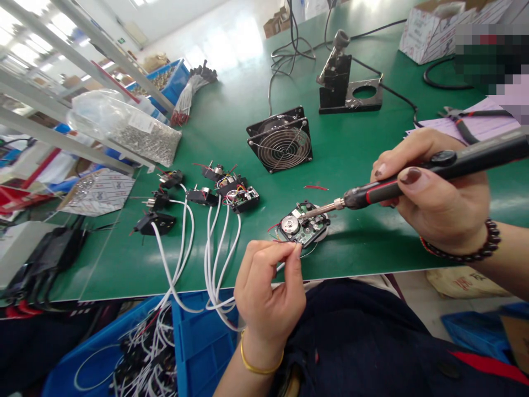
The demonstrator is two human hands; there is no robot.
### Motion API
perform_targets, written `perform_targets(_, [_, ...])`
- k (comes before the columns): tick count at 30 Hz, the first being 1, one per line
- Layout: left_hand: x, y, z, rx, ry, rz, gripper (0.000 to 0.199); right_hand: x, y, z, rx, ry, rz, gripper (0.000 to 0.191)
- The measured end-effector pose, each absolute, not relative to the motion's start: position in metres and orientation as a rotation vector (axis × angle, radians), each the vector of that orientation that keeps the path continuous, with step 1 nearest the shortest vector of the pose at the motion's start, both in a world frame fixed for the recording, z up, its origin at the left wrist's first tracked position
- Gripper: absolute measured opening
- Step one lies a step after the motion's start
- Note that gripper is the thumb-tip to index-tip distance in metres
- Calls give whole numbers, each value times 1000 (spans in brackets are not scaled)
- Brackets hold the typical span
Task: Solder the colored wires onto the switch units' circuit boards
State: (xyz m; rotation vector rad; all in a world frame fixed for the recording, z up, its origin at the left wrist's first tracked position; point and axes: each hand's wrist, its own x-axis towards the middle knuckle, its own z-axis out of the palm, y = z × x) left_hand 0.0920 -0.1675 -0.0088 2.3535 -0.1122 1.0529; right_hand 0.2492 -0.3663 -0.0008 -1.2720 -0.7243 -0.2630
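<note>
My right hand (430, 193) is shut around a black and red pen-style soldering iron (384, 184), and its metal tip rests on a round circuit board assembly (303, 225) lying on the green mat (355, 242). My left hand (268, 289) sits just below that assembly, its fingertips pinching a thin wire (285, 241) close to the board. Several white wires (219, 264) run from a group of small black wired modules (231, 193) over the mat's front edge. Some of the board's joints are hidden by the iron's tip.
A wire-guarded fan (280, 140) and a black iron stand (339, 82) stand beyond the work. A bag of screws (144, 132) lies at the left. Pliers (467, 118) rest on papers. Below the mat's edge, a blue bin (202, 342) holds wired parts.
</note>
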Motion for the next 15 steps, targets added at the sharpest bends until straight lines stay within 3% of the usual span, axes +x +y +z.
perform_targets(15, [83,-171,-7,2317,-135,1012,22,255,-370,6,-1255,-647,-261,37])
